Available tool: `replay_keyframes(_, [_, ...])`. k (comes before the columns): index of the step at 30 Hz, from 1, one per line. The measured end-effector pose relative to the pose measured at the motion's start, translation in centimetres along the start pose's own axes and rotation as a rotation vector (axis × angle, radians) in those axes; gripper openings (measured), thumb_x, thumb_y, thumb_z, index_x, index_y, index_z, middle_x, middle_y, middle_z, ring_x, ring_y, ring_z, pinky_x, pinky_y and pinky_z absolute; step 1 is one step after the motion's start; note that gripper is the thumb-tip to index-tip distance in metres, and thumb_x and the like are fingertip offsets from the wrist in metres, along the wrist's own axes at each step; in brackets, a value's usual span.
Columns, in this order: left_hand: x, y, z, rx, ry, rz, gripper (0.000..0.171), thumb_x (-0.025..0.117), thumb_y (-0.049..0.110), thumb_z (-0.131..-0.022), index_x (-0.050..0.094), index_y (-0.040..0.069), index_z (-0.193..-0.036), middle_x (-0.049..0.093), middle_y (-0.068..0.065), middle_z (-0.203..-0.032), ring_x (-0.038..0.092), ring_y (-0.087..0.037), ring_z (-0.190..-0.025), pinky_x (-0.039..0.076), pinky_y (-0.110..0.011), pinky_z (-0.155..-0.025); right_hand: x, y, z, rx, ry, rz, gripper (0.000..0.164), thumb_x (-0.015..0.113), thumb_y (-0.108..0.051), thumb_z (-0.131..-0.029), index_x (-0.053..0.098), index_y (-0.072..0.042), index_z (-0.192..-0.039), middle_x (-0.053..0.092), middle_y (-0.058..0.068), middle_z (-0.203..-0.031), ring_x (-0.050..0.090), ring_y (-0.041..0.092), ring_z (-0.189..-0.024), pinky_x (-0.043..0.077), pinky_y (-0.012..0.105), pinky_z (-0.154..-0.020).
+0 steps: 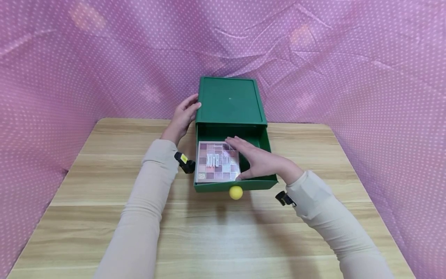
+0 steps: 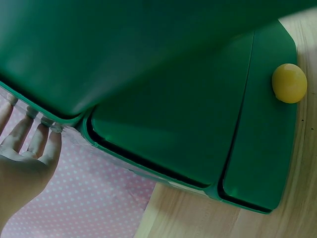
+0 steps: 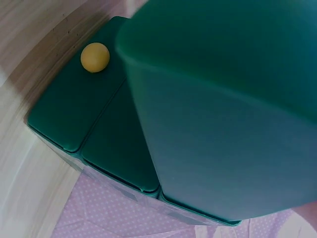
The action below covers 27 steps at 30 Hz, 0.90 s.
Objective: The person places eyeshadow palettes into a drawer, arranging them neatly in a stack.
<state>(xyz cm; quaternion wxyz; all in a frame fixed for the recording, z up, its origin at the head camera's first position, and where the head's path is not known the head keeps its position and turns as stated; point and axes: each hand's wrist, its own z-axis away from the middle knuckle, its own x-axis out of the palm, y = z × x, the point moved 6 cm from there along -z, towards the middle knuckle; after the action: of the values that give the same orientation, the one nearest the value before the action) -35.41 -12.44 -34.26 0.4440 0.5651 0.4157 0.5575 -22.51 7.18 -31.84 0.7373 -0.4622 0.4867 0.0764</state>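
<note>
A green drawer cabinet [image 1: 230, 100] stands on the table with its top drawer [image 1: 209, 188] pulled out. Inside the drawer, at the left, is a flat square eyeshadow palette [image 1: 209, 168] with a grid of coloured pans and white lettering. My right hand [image 1: 261, 161] reaches in over it from the right, thumb at the near edge and fingertips at the far edge, holding it across. My left hand [image 1: 181, 120] rests against the cabinet's left side, thumb near the top edge. In the left wrist view its straight fingers [image 2: 37, 141] touch the side wall.
A yellow round knob [image 1: 236, 192] shows at the open drawer's front. Lower in the cabinet, a yellow knob [image 3: 95, 57] sits on a closed drawer's front. The wooden table [image 1: 209, 240] lies under both forearms. Pink dotted cloth [image 1: 156, 58] hangs behind and at both sides.
</note>
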Motion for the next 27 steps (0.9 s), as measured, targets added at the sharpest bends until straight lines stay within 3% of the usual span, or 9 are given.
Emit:
replay_keyframes(10, [0.0,0.0,-0.1,-0.013,0.002,0.0,0.045,0.055,0.014,-0.085,0.041,0.013,-0.129,0.039,-0.004,-0.129,0.044,-0.019,-0.109,0.041,-0.027,-0.085,-1.9,-0.6,1.8,-0.011,0.204,-0.145,0.082,0.067,-0.033,-0.074,0.016,-0.024,-0.138,0.017,-0.003,-0.14,0.017,0.014,-0.125,0.023,0.041,-0.098])
replay_keyframes(17, [0.0,0.1,0.0,-0.011,0.005,-0.01,0.046,0.055,0.015,-0.085,0.041,0.013,-0.129,0.039,-0.003,-0.128,0.044,-0.019,-0.108,0.041,-0.027,-0.085,-2.0,-2.4,3.4,-0.138,0.31,-0.283,0.073,0.067,-0.019,-0.076,0.025,-0.011,-0.136,0.027,0.001,-0.137,0.023,0.013,-0.123,0.023,0.035,-0.099])
replay_keyframes(22, [-0.1,0.1,0.0,-0.021,0.001,-0.009,0.046,0.055,0.015,-0.085,0.042,0.014,-0.129,0.038,-0.003,-0.129,0.043,-0.019,-0.109,0.038,-0.03,-0.089,-1.5,-3.5,4.4,-0.161,0.337,-0.342,0.071,0.068,-0.012,-0.075,0.028,-0.012,-0.134,0.03,0.0,-0.135,0.027,0.016,-0.12,0.025,0.041,-0.097])
replay_keyframes(27, [-0.1,0.1,0.0,-0.025,0.011,-0.007,0.046,0.055,0.014,-0.085,0.042,0.014,-0.128,0.038,-0.003,-0.129,0.044,-0.019,-0.109,0.037,-0.031,-0.089,-1.0,-4.9,5.4,-0.233,0.365,-0.384,0.067,0.068,-0.015,-0.075,0.032,-0.009,-0.132,0.034,0.002,-0.133,0.029,0.017,-0.12,0.026,0.036,-0.098])
